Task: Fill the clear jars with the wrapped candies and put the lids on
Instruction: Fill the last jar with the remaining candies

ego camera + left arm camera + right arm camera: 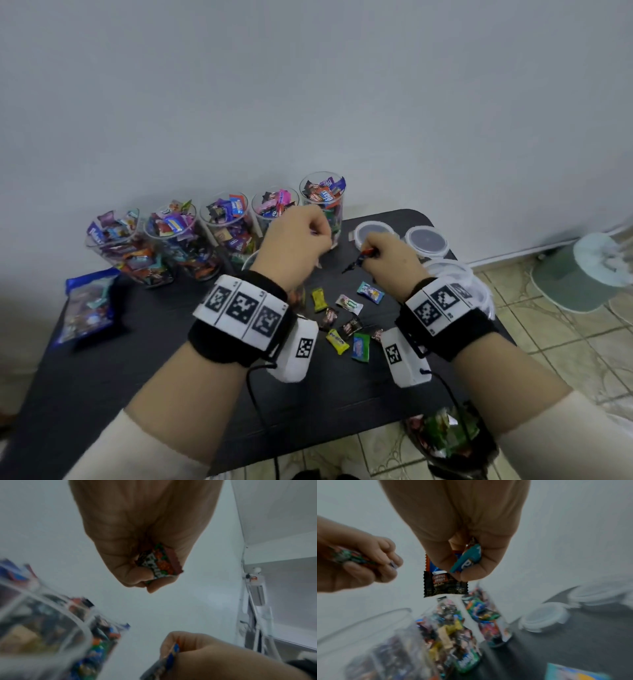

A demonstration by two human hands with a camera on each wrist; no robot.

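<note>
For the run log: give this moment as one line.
left hand: holds candy | right hand: holds candies | jars: full, unlidded | lids: on table

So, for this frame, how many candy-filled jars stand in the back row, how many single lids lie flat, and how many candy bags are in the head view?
Jars: 5
Single lids: 2 (the stack beside them can't be counted)
Candy bags: 2
Total: 9
</note>
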